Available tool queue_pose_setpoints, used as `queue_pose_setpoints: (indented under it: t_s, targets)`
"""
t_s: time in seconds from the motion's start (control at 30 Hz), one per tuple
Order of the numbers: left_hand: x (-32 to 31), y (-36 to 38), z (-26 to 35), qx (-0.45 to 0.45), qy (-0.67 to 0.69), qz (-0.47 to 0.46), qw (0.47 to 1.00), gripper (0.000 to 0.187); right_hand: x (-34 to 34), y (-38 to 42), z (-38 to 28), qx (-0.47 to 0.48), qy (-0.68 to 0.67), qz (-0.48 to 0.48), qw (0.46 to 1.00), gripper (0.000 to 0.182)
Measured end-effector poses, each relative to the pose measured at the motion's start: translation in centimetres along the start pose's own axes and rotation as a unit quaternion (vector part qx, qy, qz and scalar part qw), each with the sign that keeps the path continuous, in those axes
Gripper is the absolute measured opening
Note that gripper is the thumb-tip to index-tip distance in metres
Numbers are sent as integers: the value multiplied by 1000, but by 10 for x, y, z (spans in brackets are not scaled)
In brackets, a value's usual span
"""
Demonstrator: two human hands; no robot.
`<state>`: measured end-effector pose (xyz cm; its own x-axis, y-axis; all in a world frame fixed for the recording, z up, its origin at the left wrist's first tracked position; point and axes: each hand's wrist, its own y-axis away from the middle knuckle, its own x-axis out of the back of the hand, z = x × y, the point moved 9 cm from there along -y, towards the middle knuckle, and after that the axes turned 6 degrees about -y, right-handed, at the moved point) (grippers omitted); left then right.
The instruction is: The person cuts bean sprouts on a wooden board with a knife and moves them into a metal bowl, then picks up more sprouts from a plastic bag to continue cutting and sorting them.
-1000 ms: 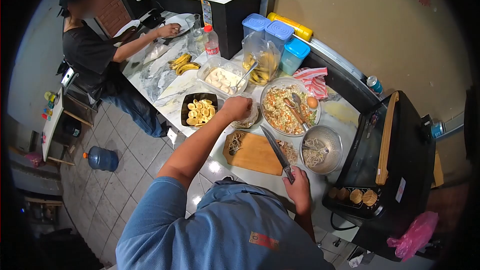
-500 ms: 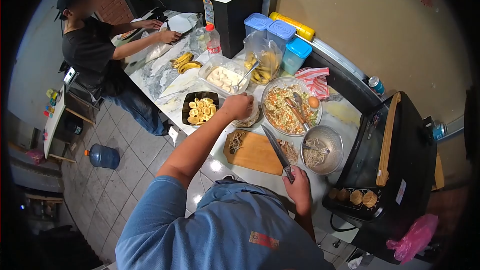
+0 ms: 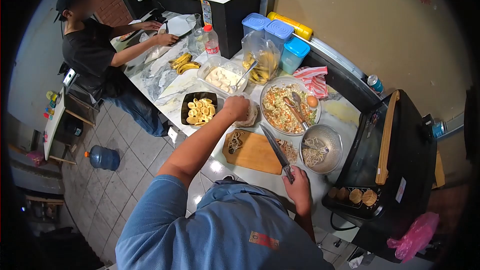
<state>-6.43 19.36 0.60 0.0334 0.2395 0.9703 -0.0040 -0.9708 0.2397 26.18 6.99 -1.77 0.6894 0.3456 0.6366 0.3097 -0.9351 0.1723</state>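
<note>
My left hand (image 3: 236,107) is closed at a clear plastic bag (image 3: 249,116), beyond the cutting board; its fingertips are partly hidden. In my right hand (image 3: 298,186) is the handle of a knife (image 3: 276,147), whose blade points away over the right edge of the wooden cutting board (image 3: 255,156). Dark strips (image 3: 235,141) lie on the board's left part. Chopped pieces (image 3: 288,151) lie beside the blade. A metal strainer (image 3: 321,149) with pale sprouts stands to the right. Behind it is a large bowl of chopped vegetables (image 3: 282,102) with an egg and utensils.
A black bowl of banana slices (image 3: 200,109), a tub of white cream (image 3: 222,76), bananas (image 3: 185,64), a bottle (image 3: 210,40) and lidded containers (image 3: 294,55) stand beyond. A black oven (image 3: 385,155) is at right. Another person (image 3: 92,50) handles a plate at the far left.
My left hand stays near the bag, more of which now shows to its right. The view has shifted slightly. My right hand still has the knife in the same place.
</note>
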Motion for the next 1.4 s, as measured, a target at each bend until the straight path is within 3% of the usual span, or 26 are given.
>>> queue_pose_setpoints:
  t_s: [0.37, 1.4]
  targets:
    - [-3, -2, 4, -2, 13, -41, 999, 43, 3, 4, 2, -2, -5, 18, 1000, 48]
    - [-1, 0, 7, 1, 27, 1, 1000, 32, 5, 6, 3, 43, 37, 30, 998, 47]
